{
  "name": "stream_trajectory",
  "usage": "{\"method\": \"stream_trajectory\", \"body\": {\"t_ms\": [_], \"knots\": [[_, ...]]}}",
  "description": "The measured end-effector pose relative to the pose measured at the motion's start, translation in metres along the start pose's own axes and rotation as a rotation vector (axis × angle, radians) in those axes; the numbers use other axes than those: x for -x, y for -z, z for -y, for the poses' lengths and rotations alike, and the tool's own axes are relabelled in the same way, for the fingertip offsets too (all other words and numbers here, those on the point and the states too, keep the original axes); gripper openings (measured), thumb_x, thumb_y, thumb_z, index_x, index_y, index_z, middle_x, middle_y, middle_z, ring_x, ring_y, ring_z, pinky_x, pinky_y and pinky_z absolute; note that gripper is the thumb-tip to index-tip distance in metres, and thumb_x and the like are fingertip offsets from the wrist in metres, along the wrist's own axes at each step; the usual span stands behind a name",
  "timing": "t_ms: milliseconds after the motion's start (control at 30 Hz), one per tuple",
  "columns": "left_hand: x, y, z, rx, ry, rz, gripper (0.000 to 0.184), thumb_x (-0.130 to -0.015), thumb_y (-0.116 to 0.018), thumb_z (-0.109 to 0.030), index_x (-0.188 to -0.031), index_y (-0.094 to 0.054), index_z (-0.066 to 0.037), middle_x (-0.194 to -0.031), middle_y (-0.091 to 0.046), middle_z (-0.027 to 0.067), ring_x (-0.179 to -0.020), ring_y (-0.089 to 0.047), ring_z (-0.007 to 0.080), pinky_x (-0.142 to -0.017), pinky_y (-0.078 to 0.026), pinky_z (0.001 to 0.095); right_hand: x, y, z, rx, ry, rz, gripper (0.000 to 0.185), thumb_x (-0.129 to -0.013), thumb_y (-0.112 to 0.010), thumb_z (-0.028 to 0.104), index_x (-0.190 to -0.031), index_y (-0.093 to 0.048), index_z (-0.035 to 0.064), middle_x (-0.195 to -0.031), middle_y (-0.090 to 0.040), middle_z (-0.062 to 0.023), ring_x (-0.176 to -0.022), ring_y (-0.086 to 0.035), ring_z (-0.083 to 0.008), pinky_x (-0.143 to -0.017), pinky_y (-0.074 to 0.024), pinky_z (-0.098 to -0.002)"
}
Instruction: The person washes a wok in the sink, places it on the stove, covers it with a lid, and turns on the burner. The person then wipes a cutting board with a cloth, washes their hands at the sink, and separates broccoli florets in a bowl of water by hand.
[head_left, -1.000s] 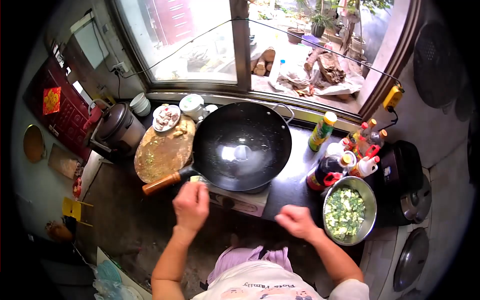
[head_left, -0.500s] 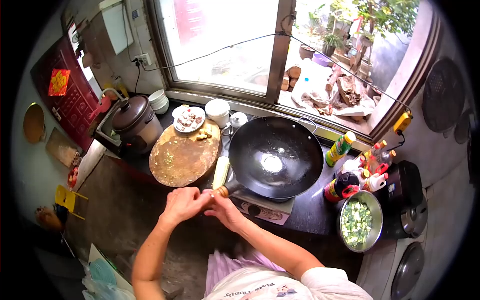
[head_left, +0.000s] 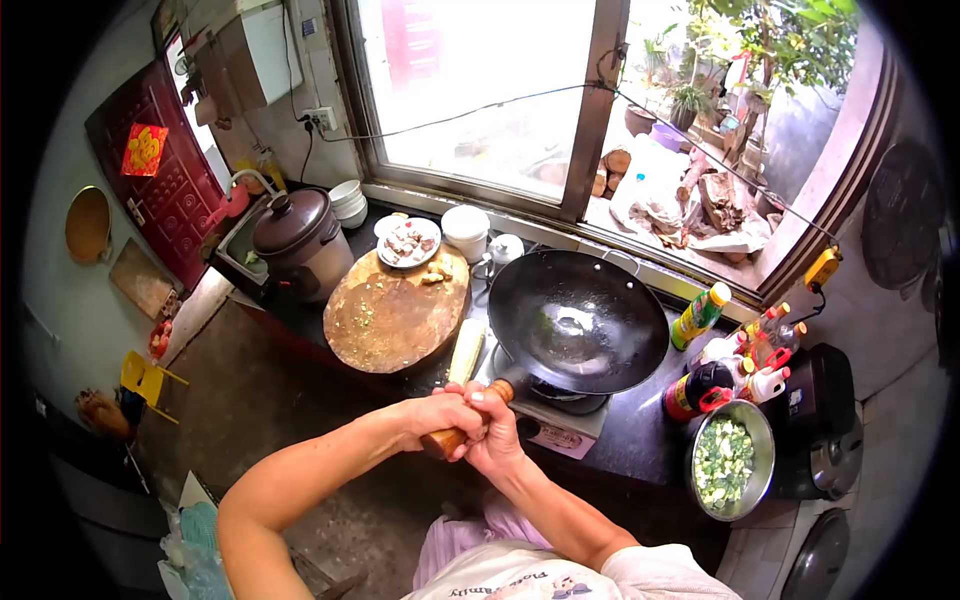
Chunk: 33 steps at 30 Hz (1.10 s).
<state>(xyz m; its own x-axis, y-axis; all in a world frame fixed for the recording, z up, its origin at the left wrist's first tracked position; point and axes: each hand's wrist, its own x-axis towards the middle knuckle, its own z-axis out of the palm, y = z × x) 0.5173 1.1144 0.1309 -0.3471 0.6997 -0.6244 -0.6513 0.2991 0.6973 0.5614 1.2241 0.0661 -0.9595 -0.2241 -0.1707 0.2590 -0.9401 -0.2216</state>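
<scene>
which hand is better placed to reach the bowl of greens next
Probably the right hand: it is nearer the bowl, which sits to the right, and the left hand also grips the wok handle.

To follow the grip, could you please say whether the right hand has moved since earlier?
Yes, the right hand moved left, away from the metal bowl.

black wok point(head_left: 578, 322) | brown handle point(head_left: 468, 421) | lilac trousers point(head_left: 470, 540) | red door point(head_left: 165, 170) | yellow stool point(head_left: 143, 380)

Handle point(head_left: 499, 391) partly hidden, shirt point(head_left: 550, 578) cut off
</scene>
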Motion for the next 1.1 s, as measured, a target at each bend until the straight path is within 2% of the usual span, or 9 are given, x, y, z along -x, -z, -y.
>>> {"method": "stream_trajectory", "body": {"t_ms": [167, 200, 267, 333, 567, 633, 733, 900, 1100], "knots": [[0.049, 0.007, 0.012, 0.084, -0.051, -0.053, 0.004, -0.070, -0.058, -0.009, -0.069, -0.056, -0.006, -0.058, -0.055, 0.0055, -0.045, -0.055, 0.0143, -0.041, -0.044, 0.0248, 0.003, -0.033, -0.030, 0.014, -0.097, 0.087, 0.013, -0.072, -0.066, 0.015, -0.070, -0.055, 0.0074, -0.093, -0.060, -0.0109, -0.102, -0.055, -0.0290, -0.096, -0.0416, -0.0413], [0.064, 0.010, 0.016, 0.102, -0.062, -0.097, 0.005, -0.068, -0.056, -0.006, -0.069, -0.054, -0.001, -0.061, -0.055, 0.0106, -0.049, -0.055, 0.0181, -0.045, -0.045, 0.0291, 0.004, -0.040, -0.043, 0.026, -0.131, 0.126, 0.014, -0.072, -0.065, 0.015, -0.070, -0.054, 0.0078, -0.095, -0.059, -0.0109, -0.104, -0.054, -0.0286, -0.098, -0.0402, -0.0412], [0.098, 0.027, 0.034, 0.115, -0.109, -0.089, 0.009, -0.068, -0.056, -0.006, -0.075, -0.054, 0.000, -0.061, -0.054, 0.0107, -0.049, -0.055, 0.0181, -0.045, -0.044, 0.0291, 0.003, -0.054, -0.075, 0.058, -0.218, 0.151, 0.016, -0.073, -0.066, 0.016, -0.071, -0.052, 0.0087, -0.098, -0.057, -0.0110, -0.106, -0.052, -0.0283, -0.099, -0.0394, -0.0417], [0.145, 0.040, 0.048, 0.150, -0.102, -0.113, 0.021, -0.067, -0.057, -0.003, -0.086, -0.052, 0.002, -0.065, -0.054, 0.0102, -0.048, -0.055, 0.0179, -0.045, -0.044, 0.0282, 0.003, -0.066, -0.117, 0.086, -0.297, 0.229, 0.018, -0.075, -0.065, 0.019, -0.077, -0.050, 0.0103, -0.104, -0.054, -0.0110, -0.112, -0.048, -0.0289, -0.101, -0.0374, -0.0424], [0.323, 0.092, 0.148, 0.202, -0.174, -0.346, 0.025, -0.068, -0.059, -0.004, -0.092, -0.052, -0.002, -0.071, -0.054, 0.0058, -0.050, -0.056, 0.0151, -0.045, -0.046, 0.0256, 0.010, -0.111, -0.305, -0.018, -0.724, 0.497, 0.021, -0.075, -0.066, 0.019, -0.087, -0.050, 0.0123, -0.119, -0.049, -0.0107, -0.123, -0.038, -0.0310, -0.107, -0.0296, -0.0479], [0.363, 0.101, 0.173, 0.229, -0.202, -0.439, 0.026, -0.069, -0.060, -0.004, -0.092, -0.050, 0.000, -0.070, -0.053, 0.0066, -0.051, -0.056, 0.0158, -0.044, -0.045, 0.0265, 0.010, -0.121, -0.354, -0.055, -0.843, 0.483, 0.023, -0.071, -0.066, 0.018, -0.084, -0.048, 0.0123, -0.117, -0.048, -0.0108, -0.122, -0.039, -0.0318, -0.106, -0.0300, -0.0479], [0.408, 0.127, 0.203, 0.297, -0.066, -0.553, 0.028, -0.070, -0.061, -0.004, -0.094, -0.048, 0.001, -0.071, -0.053, 0.0070, -0.052, -0.057, 0.0161, -0.043, -0.045, 0.0272, 0.002, -0.128, -0.421, -0.116, -0.965, 0.433, 0.022, -0.068, -0.063, 0.015, -0.082, -0.047, 0.0117, -0.112, -0.049, -0.0114, -0.120, -0.040, -0.0324, -0.105, -0.0312, -0.0479], [0.449, 0.178, 0.236, 0.458, -0.203, -0.726, 0.027, -0.072, -0.059, -0.002, -0.094, -0.044, -0.001, -0.074, -0.053, 0.0086, -0.054, -0.058, 0.0164, -0.047, -0.047, 0.0274, -0.030, -0.136, -0.503, -0.139, -1.113, 0.356, 0.016, -0.071, -0.059, 0.013, -0.082, -0.048, 0.0104, -0.110, -0.052, -0.0131, -0.116, -0.044, -0.0333, -0.104, -0.0334, -0.0470], [0.474, 0.293, 0.270, 0.644, -0.293, -0.640, 0.018, -0.073, -0.056, 0.004, -0.089, -0.050, -0.001, -0.071, -0.055, 0.0100, -0.057, -0.060, 0.0221, -0.052, -0.048, 0.0332, -0.110, -0.142, -0.579, -0.115, -1.180, 0.415, 0.016, -0.080, -0.058, 0.019, -0.086, -0.050, 0.0065, -0.117, -0.051, -0.0127, -0.108, -0.052, -0.0246, -0.095, -0.0433, -0.0367]]}}
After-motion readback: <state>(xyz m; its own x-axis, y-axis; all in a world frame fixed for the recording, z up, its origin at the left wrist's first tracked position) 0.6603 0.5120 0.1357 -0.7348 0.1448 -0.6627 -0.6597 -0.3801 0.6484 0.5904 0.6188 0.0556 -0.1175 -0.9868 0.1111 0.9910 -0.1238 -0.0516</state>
